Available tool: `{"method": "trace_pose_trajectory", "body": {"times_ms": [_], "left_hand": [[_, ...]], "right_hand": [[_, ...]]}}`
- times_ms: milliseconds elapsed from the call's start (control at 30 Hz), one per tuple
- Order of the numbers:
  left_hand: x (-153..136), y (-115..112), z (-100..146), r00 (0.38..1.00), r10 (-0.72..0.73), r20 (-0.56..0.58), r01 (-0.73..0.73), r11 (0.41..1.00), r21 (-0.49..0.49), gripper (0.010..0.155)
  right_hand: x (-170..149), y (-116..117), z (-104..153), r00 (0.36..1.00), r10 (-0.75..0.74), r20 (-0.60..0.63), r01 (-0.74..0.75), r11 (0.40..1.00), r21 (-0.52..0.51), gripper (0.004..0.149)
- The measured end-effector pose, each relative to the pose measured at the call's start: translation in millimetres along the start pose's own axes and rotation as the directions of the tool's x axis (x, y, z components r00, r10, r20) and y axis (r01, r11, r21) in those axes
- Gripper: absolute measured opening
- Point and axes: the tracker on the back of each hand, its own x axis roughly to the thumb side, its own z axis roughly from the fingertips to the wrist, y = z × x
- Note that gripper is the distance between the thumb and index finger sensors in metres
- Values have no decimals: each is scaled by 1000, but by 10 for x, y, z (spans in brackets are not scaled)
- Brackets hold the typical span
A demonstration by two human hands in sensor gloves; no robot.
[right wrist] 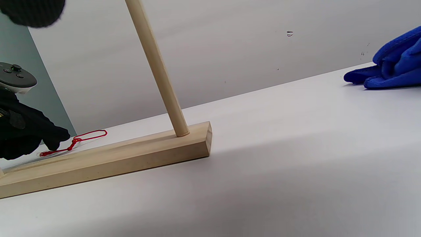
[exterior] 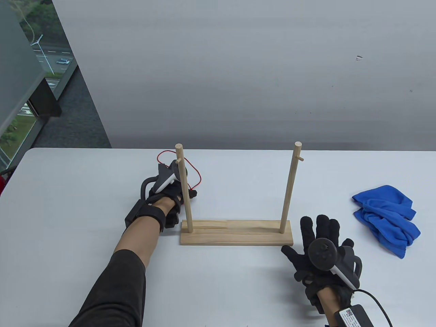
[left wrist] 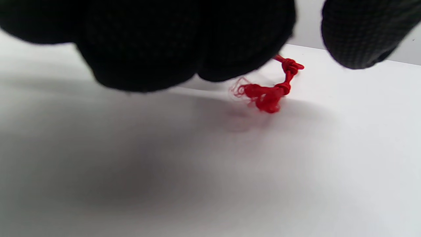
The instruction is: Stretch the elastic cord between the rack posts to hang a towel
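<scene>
The wooden rack [exterior: 235, 233] stands mid-table with a left post [exterior: 184, 190] and a right post [exterior: 289, 190], each with a small peg near the top. The red elastic cord [exterior: 197, 170] lies slack in a loop on the table behind the left post. My left hand [exterior: 190, 194] is low behind that post and pinches the cord near its knotted end [left wrist: 269, 95]. The cord also shows in the right wrist view [right wrist: 90, 134]. My right hand [exterior: 316, 238] rests flat on the table with fingers spread and empty, just right of the rack base. The blue towel [exterior: 385, 218] lies crumpled at the right.
The white table [exterior: 85, 190] ends at a grey wall behind. A window is at the far left. The towel also shows at the right edge of the right wrist view [right wrist: 391, 69]. The rack base [right wrist: 108, 158] lies between my two hands.
</scene>
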Motion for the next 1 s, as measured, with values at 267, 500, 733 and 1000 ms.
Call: {"method": "trace_pose_trajectory", "body": {"times_ms": [267, 500, 733, 1000], "left_hand": [[144, -82, -72, 994, -113, 3, 113, 994, 4, 68], [167, -140, -99, 990, -138, -3, 138, 990, 7, 55], [237, -171, -100, 985, -165, 38, 165, 986, 5, 54], [258, -197, -136, 983, -171, 68, 173, 984, -35, 49]], "right_hand": [[-23, -9, -10, 1000, 0, -19, -1, 1000, -23, 93], [-31, -11, -10, 1000, -2, -21, 1, 1000, -23, 93], [-28, -3, -24, 1000, 3, -21, -3, 1000, -11, 93], [-46, -31, -11, 1000, 4, -27, -5, 1000, -25, 93]]}}
